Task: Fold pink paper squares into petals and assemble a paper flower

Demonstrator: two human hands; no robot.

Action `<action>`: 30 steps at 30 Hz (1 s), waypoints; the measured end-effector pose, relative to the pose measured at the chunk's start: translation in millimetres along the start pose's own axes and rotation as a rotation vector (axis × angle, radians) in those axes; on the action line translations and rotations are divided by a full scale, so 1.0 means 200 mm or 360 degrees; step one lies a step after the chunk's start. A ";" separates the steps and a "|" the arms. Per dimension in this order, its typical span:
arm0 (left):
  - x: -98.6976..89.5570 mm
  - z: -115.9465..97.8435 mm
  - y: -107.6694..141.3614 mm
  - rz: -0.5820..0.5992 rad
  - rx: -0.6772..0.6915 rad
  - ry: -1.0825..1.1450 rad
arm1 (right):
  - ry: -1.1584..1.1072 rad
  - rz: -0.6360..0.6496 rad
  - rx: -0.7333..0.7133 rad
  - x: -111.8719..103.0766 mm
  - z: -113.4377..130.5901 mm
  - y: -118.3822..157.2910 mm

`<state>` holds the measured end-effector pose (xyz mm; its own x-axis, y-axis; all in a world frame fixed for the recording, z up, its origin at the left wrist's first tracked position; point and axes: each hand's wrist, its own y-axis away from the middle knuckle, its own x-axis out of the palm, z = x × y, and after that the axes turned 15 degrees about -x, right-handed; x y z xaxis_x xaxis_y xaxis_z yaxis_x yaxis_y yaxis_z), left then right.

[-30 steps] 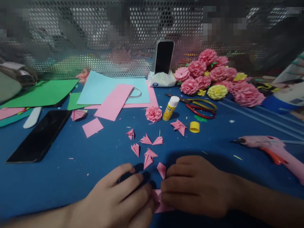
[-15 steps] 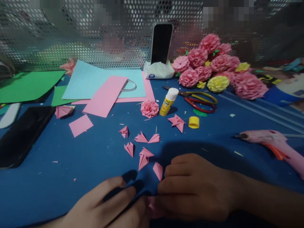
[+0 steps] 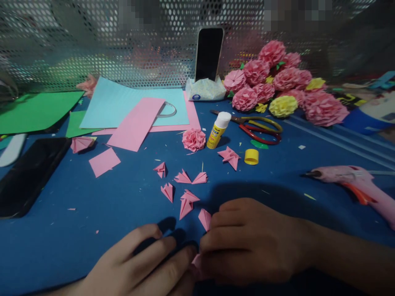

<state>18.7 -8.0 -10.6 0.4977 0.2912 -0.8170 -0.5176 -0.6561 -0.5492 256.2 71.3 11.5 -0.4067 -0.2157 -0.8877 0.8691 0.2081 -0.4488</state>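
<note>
Low in the view, my left hand [image 3: 148,263] and my right hand [image 3: 249,242] meet over a small piece of pink paper [image 3: 196,265]. Both hands are closed on it, and most of the paper is hidden by the fingers. Just beyond my right knuckles lies a folded pink paper petal [image 3: 204,218]. More folded petals [image 3: 186,203] are scattered farther up the blue table [image 3: 123,201]. A pink paper flower [image 3: 194,139] sits beside an uncapped-looking yellow glue stick [image 3: 218,130] with a white top, and a yellow cap [image 3: 251,156] stands to its right.
Red-and-yellow-handled scissors [image 3: 261,127] lie behind the cap. A pink glue gun [image 3: 348,176] rests at right. Paper flowers [image 3: 257,74] are heaped at the back, near an upright phone [image 3: 210,53]. A dark phone [image 3: 31,176] and paper sheets [image 3: 135,123] lie at left.
My right hand has shifted slightly left and closer to my left fingers. Less of the pink paper shows between the hands. The things on the table have not moved.
</note>
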 end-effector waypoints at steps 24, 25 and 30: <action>0.00 -0.02 -0.01 0.0018 -0.0020 -0.0022 | 0.0033 -0.0015 -0.0025 0.01 0.01 0.01; 0.00 -0.02 -0.01 0.0023 -0.0018 -0.0031 | 0.0024 -0.0007 -0.0027 0.01 0.01 0.01; 0.00 -0.02 0.01 0.0012 -0.0019 -0.0006 | 0.0045 0.0028 -0.0023 0.01 0.00 0.00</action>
<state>21.5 -12.5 -11.4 0.4911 0.2888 -0.8219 -0.5129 -0.6667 -0.5407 255.9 70.1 10.4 -0.3993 -0.1848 -0.8980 0.8722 0.2252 -0.4342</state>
